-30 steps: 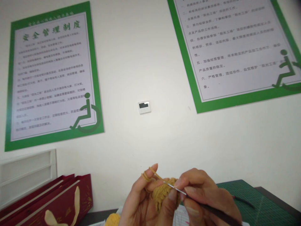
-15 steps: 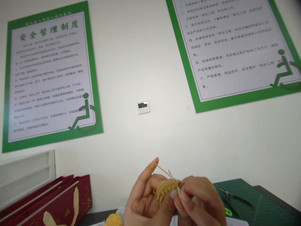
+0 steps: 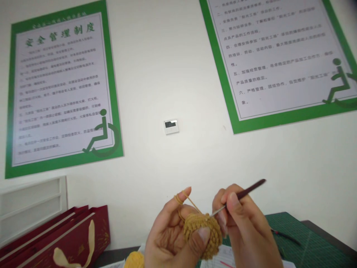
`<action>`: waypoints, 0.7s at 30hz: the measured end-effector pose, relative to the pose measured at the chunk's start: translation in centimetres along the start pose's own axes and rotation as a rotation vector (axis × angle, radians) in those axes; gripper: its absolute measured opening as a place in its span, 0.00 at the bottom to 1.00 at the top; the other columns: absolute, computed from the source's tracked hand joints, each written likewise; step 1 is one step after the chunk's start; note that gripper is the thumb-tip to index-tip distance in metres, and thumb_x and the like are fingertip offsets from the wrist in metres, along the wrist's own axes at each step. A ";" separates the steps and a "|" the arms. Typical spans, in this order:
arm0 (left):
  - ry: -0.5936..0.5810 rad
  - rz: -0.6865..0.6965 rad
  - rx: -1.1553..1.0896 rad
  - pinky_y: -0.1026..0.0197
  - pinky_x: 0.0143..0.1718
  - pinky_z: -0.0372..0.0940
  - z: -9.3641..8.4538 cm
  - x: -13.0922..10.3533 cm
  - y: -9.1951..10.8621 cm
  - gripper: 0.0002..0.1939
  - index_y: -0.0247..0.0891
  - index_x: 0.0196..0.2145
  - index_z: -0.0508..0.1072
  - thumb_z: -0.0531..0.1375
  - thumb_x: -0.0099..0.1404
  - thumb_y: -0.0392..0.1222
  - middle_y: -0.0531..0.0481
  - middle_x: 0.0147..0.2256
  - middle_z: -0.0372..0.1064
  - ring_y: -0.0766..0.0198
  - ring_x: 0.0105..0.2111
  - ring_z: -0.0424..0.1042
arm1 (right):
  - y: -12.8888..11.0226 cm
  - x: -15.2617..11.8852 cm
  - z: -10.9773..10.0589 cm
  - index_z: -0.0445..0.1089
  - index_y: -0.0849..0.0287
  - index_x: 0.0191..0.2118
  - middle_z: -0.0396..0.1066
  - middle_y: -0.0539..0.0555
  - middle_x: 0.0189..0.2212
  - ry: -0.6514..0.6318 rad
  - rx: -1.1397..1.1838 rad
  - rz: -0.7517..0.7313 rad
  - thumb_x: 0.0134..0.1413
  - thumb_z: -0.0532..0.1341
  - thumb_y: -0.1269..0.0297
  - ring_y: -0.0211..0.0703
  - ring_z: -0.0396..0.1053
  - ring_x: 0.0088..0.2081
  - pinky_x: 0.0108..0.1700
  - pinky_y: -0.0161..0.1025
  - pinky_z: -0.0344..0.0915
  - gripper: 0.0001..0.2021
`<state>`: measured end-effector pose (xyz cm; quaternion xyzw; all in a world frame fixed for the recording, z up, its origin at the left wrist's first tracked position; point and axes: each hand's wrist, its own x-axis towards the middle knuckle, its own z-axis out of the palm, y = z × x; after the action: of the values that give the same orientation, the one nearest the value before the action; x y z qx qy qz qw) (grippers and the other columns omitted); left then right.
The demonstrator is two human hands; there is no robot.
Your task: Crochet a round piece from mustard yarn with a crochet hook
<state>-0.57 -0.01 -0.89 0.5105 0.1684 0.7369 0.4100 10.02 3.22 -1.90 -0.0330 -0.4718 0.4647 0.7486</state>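
My left hand (image 3: 173, 234) pinches a round, tan crocheted piece (image 3: 202, 234), its thumb pressed on the front. Tan yarn loops around the raised index finger and runs down to the top edge of the piece. To the right, my right hand (image 3: 245, 223) grips a crochet hook (image 3: 251, 189) by its dark handle. The metal shaft points down and left, and its tip meets the top edge of the piece. A yellow yarn ball (image 3: 134, 259) lies at the bottom, left of my left hand.
Dark red gift bags (image 3: 80, 238) stand at the lower left beside a white panelled object (image 3: 33, 204). On the right is a green cutting mat (image 3: 306, 234) with pliers (image 3: 287, 236) on it. Papers (image 3: 223, 257) lie below my hands. Two green-framed posters and a small device (image 3: 171, 127) are on the wall.
My right hand has moved right and turned, so the hook's dark handle now shows. The crocheted piece has been turned and more of its round face is visible.
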 end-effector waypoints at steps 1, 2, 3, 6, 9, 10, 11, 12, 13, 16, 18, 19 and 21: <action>-0.014 -0.030 -0.001 0.63 0.28 0.70 -0.1 0.0 0.1 0.27 0.47 0.47 0.81 0.76 0.48 0.38 0.50 0.27 0.76 0.64 0.26 0.74 | -0.1 0.2 0.1 0.64 0.57 0.27 0.61 0.46 0.22 -0.022 0.067 0.132 0.64 0.59 0.50 0.33 0.55 0.23 0.25 0.32 0.55 0.18; -0.024 -0.061 -0.004 0.63 0.29 0.70 -0.3 0.1 0.2 0.27 0.46 0.47 0.81 0.76 0.48 0.38 0.49 0.28 0.76 0.63 0.27 0.75 | -0.2 0.3 0.2 0.62 0.57 0.26 0.60 0.46 0.22 -0.051 0.127 0.234 0.61 0.62 0.49 0.33 0.54 0.23 0.26 0.32 0.54 0.20; -0.030 -0.086 -0.008 0.63 0.30 0.70 -0.3 0.1 0.3 0.26 0.46 0.47 0.81 0.76 0.48 0.38 0.49 0.28 0.77 0.63 0.27 0.75 | -0.2 0.4 0.3 0.61 0.57 0.25 0.60 0.46 0.22 -0.080 0.177 0.302 0.58 0.64 0.49 0.33 0.53 0.23 0.26 0.33 0.53 0.20; -0.038 -0.109 -0.004 0.64 0.31 0.69 -0.4 0.2 0.5 0.26 0.45 0.47 0.81 0.76 0.49 0.37 0.49 0.28 0.76 0.64 0.28 0.74 | -0.1 0.4 0.5 0.60 0.57 0.26 0.59 0.45 0.22 -0.129 0.273 0.356 0.54 0.67 0.49 0.32 0.51 0.24 0.27 0.32 0.51 0.21; -0.046 -0.102 0.000 0.65 0.28 0.68 -0.3 0.3 0.6 0.24 0.45 0.45 0.82 0.76 0.49 0.37 0.50 0.26 0.75 0.66 0.26 0.73 | 0.4 0.3 0.6 0.65 0.57 0.28 0.64 0.46 0.27 -0.114 0.290 0.272 0.54 0.68 0.50 0.33 0.56 0.27 0.31 0.32 0.56 0.18; -0.043 -0.101 -0.001 0.65 0.29 0.68 -0.3 0.3 0.5 0.24 0.45 0.45 0.83 0.76 0.48 0.37 0.50 0.27 0.75 0.65 0.27 0.73 | 0.6 0.2 0.7 0.67 0.56 0.29 0.66 0.47 0.29 -0.103 0.274 0.217 0.53 0.69 0.50 0.34 0.60 0.29 0.33 0.33 0.59 0.16; -0.038 -0.096 -0.002 0.65 0.29 0.68 -0.2 0.3 0.5 0.23 0.45 0.44 0.83 0.76 0.48 0.37 0.50 0.27 0.75 0.65 0.27 0.73 | 0.9 0.2 0.7 0.69 0.55 0.30 0.67 0.47 0.31 -0.093 0.249 0.152 0.53 0.69 0.51 0.35 0.63 0.32 0.36 0.34 0.62 0.15; -0.032 -0.087 -0.003 0.65 0.30 0.68 -0.1 0.3 0.4 0.23 0.46 0.44 0.83 0.76 0.48 0.37 0.50 0.28 0.75 0.66 0.28 0.73 | 1.2 0.2 0.7 0.70 0.54 0.31 0.69 0.48 0.32 -0.087 0.220 0.085 0.54 0.69 0.52 0.37 0.66 0.34 0.38 0.35 0.63 0.13; -0.026 -0.073 -0.002 0.66 0.31 0.68 -0.1 0.3 0.4 0.23 0.46 0.44 0.83 0.76 0.48 0.37 0.50 0.29 0.76 0.66 0.29 0.73 | 1.4 0.1 0.7 0.72 0.53 0.32 0.70 0.49 0.33 -0.091 0.190 0.019 0.55 0.68 0.53 0.38 0.68 0.35 0.40 0.36 0.65 0.11; -0.012 -0.057 -0.001 0.67 0.32 0.67 0.1 0.2 0.5 0.25 0.47 0.48 0.81 0.75 0.51 0.40 0.49 0.33 0.76 0.66 0.31 0.72 | 2.0 0.0 0.5 0.74 0.50 0.35 0.71 0.49 0.32 -0.099 0.106 -0.132 0.59 0.66 0.57 0.39 0.70 0.35 0.38 0.35 0.67 0.05; -0.002 -0.096 -0.017 0.67 0.32 0.66 0.2 0.0 0.6 0.27 0.48 0.51 0.79 0.74 0.52 0.42 0.49 0.33 0.76 0.67 0.30 0.71 | 2.2 0.0 0.4 0.75 0.49 0.36 0.71 0.49 0.32 -0.093 0.053 -0.212 0.60 0.66 0.60 0.38 0.70 0.35 0.38 0.35 0.68 0.02; 0.011 -0.124 -0.030 0.67 0.32 0.66 0.2 0.0 0.7 0.27 0.48 0.51 0.79 0.74 0.52 0.41 0.49 0.33 0.76 0.68 0.29 0.70 | 2.2 -0.1 0.3 0.75 0.49 0.37 0.71 0.49 0.32 -0.094 0.026 -0.255 0.60 0.65 0.62 0.39 0.70 0.35 0.38 0.36 0.68 0.01; 0.047 -0.165 -0.054 0.67 0.32 0.66 0.3 -0.1 0.7 0.28 0.49 0.51 0.79 0.75 0.51 0.40 0.50 0.32 0.76 0.69 0.27 0.69 | 2.4 -0.1 0.4 0.76 0.49 0.38 0.71 0.50 0.32 -0.122 -0.016 -0.333 0.61 0.65 0.65 0.40 0.71 0.36 0.39 0.37 0.69 0.03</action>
<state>-0.59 -0.56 -0.31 0.4661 0.1996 0.7167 0.4788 8.17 4.31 -2.94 0.0680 -0.5191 0.3318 0.7847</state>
